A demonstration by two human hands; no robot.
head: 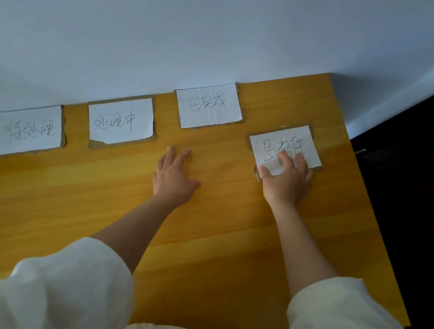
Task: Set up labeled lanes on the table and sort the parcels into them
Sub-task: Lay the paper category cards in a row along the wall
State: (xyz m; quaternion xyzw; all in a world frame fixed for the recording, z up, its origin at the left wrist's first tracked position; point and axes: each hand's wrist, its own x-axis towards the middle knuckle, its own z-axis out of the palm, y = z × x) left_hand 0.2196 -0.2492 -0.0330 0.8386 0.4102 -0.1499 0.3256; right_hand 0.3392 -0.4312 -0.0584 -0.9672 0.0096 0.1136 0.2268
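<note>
**Fourth lane label being pressed down, parcels not yet on the table**

Nearest the camera are two loose cream sleeves (52,294), and from them both bare forearms reach over the yellow wooden table (91,216). The right hand (287,182) lies flat, fingers spread, on the near-left corner of the fourth label card (285,148); it presses and does not grip. The left hand (175,178) rests open and empty on the bare wood, left of this card. Further left of the card stand three other labels: the third label (208,106) touches the wall, then the second label (121,121) and the first label (28,131).

The fourth card sits nearer to the person than its neighbour and a little rotated. I think that if the hand slides while pressing, the card may turn more and the lanes become uneven. No parcel is visible.
</note>
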